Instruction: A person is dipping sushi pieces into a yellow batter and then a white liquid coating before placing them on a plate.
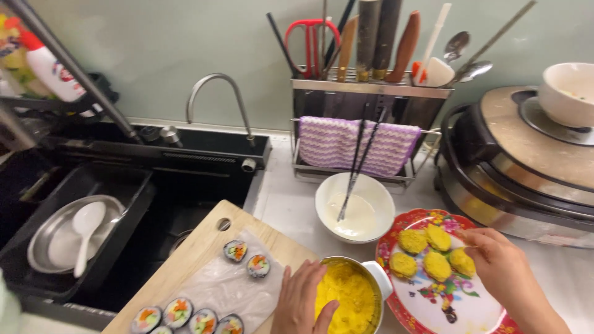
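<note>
- Head view, hands: the left hand (pixel 303 300) lies flat, fingers spread, on the rim of a round steel bowl of yellow crumbs (pixel 349 297); it grips nothing.
- The right hand (pixel 504 266) reaches over a red flowered round plate (pixel 433 309), its fingertips pinched narrowly on a yellow crumbed patty (pixel 463 261) at the plate's right side.
- Four further yellow crumbed patties (pixel 424 250) rest on the same plate, close together in its upper half, touching or nearly touching one another.
- The steel bowl stands just beside the plate, between it and a pale wooden cutting board (pixel 198 247).
- On the board lies a clear plastic sheet (pixel 223 287) bearing two sliced seaweed rice rolls (pixel 246 258); a row of further slices (pixel 185 315) sits at the board's near edge.
- Behind the steel bowl stands a white ceramic bowl of pale liquid (pixel 354 207), with a pair of dark chopsticks (pixel 356 167) leaning in it.
- A steel utensil rack (pixel 371 93) against the wall holds knives, red-handled scissors and ladles; a purple-and-white striped cloth (pixel 356 145) hangs from its rail.
- At left, a black sink (pixel 185 179) with a curved steel tap (pixel 216 99) contains a steel dish and a white spoon (pixel 86 229).
- At right stands a large round cooker (pixel 526 167), a white bowl (pixel 566 93) resting on its lid.
</note>
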